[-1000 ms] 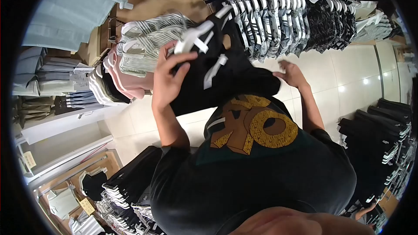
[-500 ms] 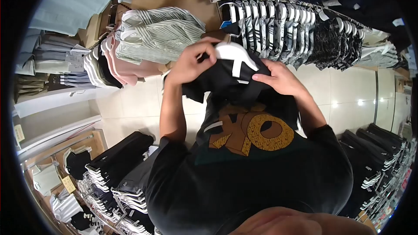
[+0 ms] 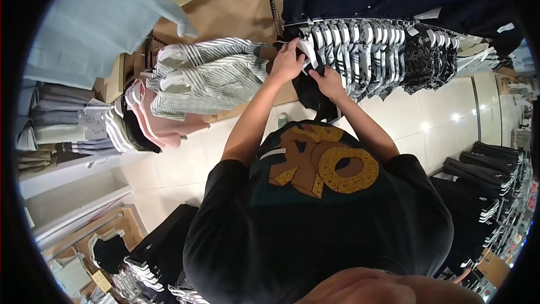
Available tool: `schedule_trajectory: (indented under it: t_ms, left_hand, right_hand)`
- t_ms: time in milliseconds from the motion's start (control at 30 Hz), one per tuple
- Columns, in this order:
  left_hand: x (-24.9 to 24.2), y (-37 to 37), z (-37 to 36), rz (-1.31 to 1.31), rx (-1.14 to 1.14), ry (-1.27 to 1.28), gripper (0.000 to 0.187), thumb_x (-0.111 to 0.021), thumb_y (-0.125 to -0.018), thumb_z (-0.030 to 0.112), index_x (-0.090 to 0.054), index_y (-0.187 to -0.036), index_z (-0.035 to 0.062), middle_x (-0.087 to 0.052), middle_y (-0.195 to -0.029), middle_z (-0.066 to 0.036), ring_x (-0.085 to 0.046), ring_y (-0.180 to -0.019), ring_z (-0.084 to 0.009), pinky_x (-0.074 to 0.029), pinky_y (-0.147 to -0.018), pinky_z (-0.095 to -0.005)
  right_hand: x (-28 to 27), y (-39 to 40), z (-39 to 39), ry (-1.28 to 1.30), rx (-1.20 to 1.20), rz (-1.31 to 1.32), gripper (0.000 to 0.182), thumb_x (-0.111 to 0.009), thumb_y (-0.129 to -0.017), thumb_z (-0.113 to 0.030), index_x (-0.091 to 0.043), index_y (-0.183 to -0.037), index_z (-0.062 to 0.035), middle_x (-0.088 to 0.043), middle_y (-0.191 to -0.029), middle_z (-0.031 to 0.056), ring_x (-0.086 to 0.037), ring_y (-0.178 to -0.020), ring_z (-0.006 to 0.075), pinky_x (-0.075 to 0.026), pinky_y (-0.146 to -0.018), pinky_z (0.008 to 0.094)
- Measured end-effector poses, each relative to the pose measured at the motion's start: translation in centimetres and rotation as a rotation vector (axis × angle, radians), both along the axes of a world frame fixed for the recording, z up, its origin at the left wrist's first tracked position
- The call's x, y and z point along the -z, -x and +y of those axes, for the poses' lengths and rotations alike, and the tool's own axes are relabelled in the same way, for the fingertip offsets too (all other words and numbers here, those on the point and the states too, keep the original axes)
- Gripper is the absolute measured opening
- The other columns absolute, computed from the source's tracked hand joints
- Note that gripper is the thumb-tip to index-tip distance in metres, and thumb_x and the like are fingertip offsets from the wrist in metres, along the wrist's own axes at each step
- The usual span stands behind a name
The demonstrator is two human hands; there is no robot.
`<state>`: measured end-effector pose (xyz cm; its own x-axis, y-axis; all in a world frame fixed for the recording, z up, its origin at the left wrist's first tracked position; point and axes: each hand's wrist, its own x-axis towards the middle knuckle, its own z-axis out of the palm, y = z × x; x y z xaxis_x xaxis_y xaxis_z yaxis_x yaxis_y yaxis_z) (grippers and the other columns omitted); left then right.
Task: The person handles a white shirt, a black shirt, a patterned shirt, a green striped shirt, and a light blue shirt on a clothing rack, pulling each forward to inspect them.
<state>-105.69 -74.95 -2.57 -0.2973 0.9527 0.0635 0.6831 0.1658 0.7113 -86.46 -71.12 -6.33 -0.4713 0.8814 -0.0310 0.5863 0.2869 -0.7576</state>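
A black garment (image 3: 310, 91) on a white hanger (image 3: 307, 50) hangs at the left end of a row of patterned shirts (image 3: 360, 50). My left hand (image 3: 288, 63) is closed at the hanger's top, its fingers bent over the white plastic near the rail (image 3: 360, 21). My right hand (image 3: 329, 83) is closed on the black garment just below the hanger's right side, thumb raised along the fabric. The garment's lower part drops between my two forearms. Exactly how the hook meets the rail is hard to make out.
Striped shirts (image 3: 208, 84) hang left of my left hand, with pink garments (image 3: 163, 115) beyond them. Light blue clothing (image 3: 90, 22) hangs at upper left. Black trousers (image 3: 472, 191) hang on racks at lower right. Pale floor tiles (image 3: 416, 112) lie below.
Both hands have moved forward with the black garment and its hanger, from in front of my chest to the rail. My left hand has shifted to the hanger's top.
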Motion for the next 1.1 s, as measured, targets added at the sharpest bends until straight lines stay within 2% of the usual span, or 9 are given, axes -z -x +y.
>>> schedule_trajectory:
  t_ms: [200,367,467,633,700,767,833,867,1100]
  left_hand:
    - [0.0,1.9,3.0,-0.016,-0.131,-0.244,0.045,-0.065,-0.093,0.012,-0.061,-0.137,0.0063,-0.068,-0.126,-0.021,-0.065,-0.116,-0.0436,-0.051,-0.103,-0.0511]
    - [-1.3,3.0,5.4,0.079,-0.051,-0.429,0.045,-0.065,-0.090,0.005,-0.065,-0.135,0.0088,-0.070,-0.120,-0.015,-0.065,-0.108,-0.0377,-0.050,-0.098,-0.0496]
    - [-1.3,3.9,7.1,0.412,0.037,-0.395,0.041,-0.070,-0.090,0.013,-0.071,-0.131,0.0107,-0.073,-0.119,-0.008,-0.059,-0.122,-0.0278,-0.045,-0.103,-0.0445]
    - [-0.2,6.1,9.0,0.386,0.104,-0.234,0.044,-0.073,-0.094,0.030,-0.071,-0.134,0.0124,-0.071,-0.134,-0.002,-0.059,-0.128,-0.0252,-0.042,-0.108,-0.0458]
    - [0.0,6.3,9.0,0.496,0.154,-0.267,0.046,-0.071,-0.097,0.032,-0.067,-0.139,0.0153,-0.072,-0.133,-0.004,-0.061,-0.127,-0.0265,-0.043,-0.108,-0.0461]
    - [-1.1,6.6,8.7,0.569,0.193,-0.176,0.048,-0.068,-0.099,0.034,-0.064,-0.143,0.0153,-0.071,-0.135,-0.005,-0.060,-0.129,-0.0269,-0.042,-0.109,-0.0466]
    - [-1.6,6.8,8.8,0.516,0.231,-0.080,0.050,-0.068,-0.100,0.034,-0.062,-0.146,0.0156,-0.069,-0.138,-0.006,-0.059,-0.131,-0.0274,-0.041,-0.111,-0.0470]
    - [-1.7,6.7,8.8,0.486,0.244,-0.087,0.050,-0.066,-0.101,0.033,-0.061,-0.147,0.0157,-0.068,-0.140,-0.008,-0.058,-0.133,-0.0282,-0.042,-0.111,-0.0476]
    - [-0.7,6.0,9.3,0.474,0.186,-0.137,0.045,-0.062,-0.103,0.025,-0.060,-0.146,0.0122,-0.068,-0.138,-0.010,-0.058,-0.132,-0.0315,-0.046,-0.110,-0.0479]
  right_hand:
    - [6.8,4.3,5.0,0.115,0.040,-0.218,0.069,-0.071,-0.092,-0.057,-0.070,-0.109,0.0099,-0.072,-0.101,0.0347,-0.071,-0.100,0.0485,-0.056,-0.086,0.0516]
    - [10.2,4.9,4.2,0.123,-0.014,-0.325,0.082,-0.074,-0.088,-0.060,-0.062,-0.124,0.0132,-0.070,-0.112,0.0368,-0.069,-0.109,0.0494,-0.057,-0.092,0.0511]
    - [8.6,4.7,4.6,0.161,-0.088,-0.320,0.081,-0.082,-0.082,-0.043,-0.054,-0.137,0.0093,-0.072,-0.112,0.0317,-0.070,-0.107,0.0471,-0.057,-0.093,0.0491]
    - [11.8,3.8,6.8,-0.074,-0.238,-0.135,0.064,-0.078,-0.078,-0.022,-0.061,-0.133,0.0047,-0.078,-0.107,0.0188,-0.074,-0.100,0.0404,-0.059,-0.087,0.0419]
    - [11.6,3.3,7.2,0.363,-0.322,-0.173,0.060,-0.079,-0.078,-0.018,-0.062,-0.131,0.0057,-0.078,-0.102,0.0165,-0.075,-0.096,0.0356,-0.059,-0.086,0.0390]
    - [10.6,4.4,6.6,0.251,-0.379,-0.245,0.060,-0.079,-0.080,-0.015,-0.060,-0.133,0.0061,-0.078,-0.100,0.0158,-0.077,-0.093,0.0297,-0.059,-0.085,0.0384]
    - [11.1,5.5,6.7,0.129,-0.426,-0.309,0.075,-0.079,-0.084,-0.036,-0.055,-0.140,0.0071,-0.073,-0.114,0.0278,-0.072,-0.108,0.0423,-0.057,-0.098,0.0447]
    - [11.4,6.5,6.8,0.240,-0.402,-0.294,0.062,-0.080,-0.087,-0.029,-0.057,-0.132,0.0077,-0.076,-0.100,0.0243,-0.075,-0.098,0.0384,-0.059,-0.086,0.0468]
    - [12.3,9.3,7.9,0.070,-0.382,-0.272,0.053,-0.072,-0.095,-0.035,-0.059,-0.123,0.0085,-0.070,-0.105,0.0361,-0.068,-0.106,0.0511,-0.056,-0.091,0.0547]
